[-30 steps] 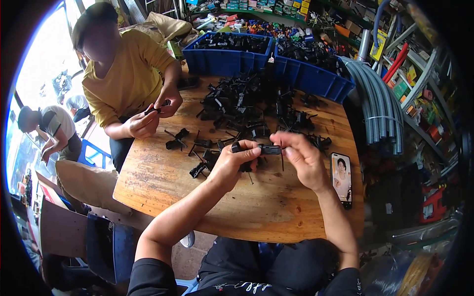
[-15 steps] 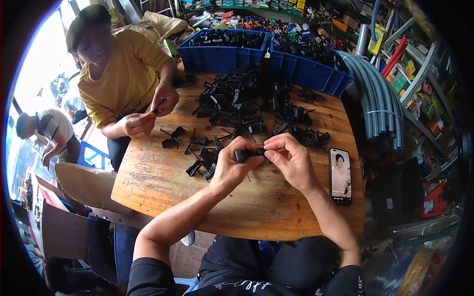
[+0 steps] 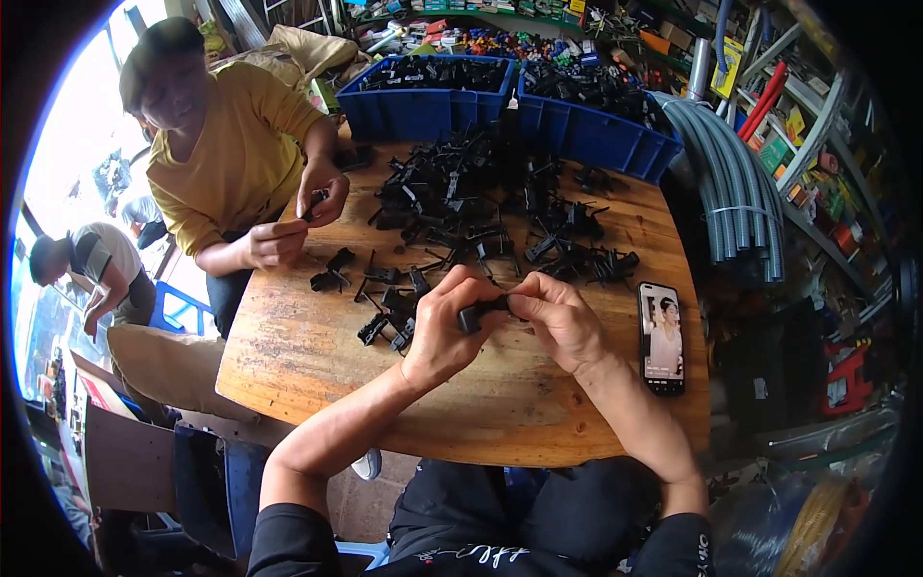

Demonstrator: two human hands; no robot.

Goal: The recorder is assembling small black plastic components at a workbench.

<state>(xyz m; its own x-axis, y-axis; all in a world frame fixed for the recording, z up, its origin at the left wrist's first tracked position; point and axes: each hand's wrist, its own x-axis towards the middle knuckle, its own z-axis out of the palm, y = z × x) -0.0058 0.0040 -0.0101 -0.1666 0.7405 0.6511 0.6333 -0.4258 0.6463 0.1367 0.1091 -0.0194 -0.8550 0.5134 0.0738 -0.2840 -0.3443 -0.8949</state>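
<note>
Daylight [image 3: 82, 106] glares white at left, leaving sheen on the table [image 3: 288, 351].

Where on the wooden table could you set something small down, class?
Bare table shows between the right hand and the near edge, and left of the scattered black parts. A narrower patch lies between that hand and the phone. Crowded: the heap of black parts before the blue bins.

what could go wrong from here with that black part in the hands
The black part sits between the left hand and right hand; it might slip and get lost among similar loose parts on the table.

The phone lies near the table's right edge, beside the right hand, so a stray bump might knock it off.
</note>
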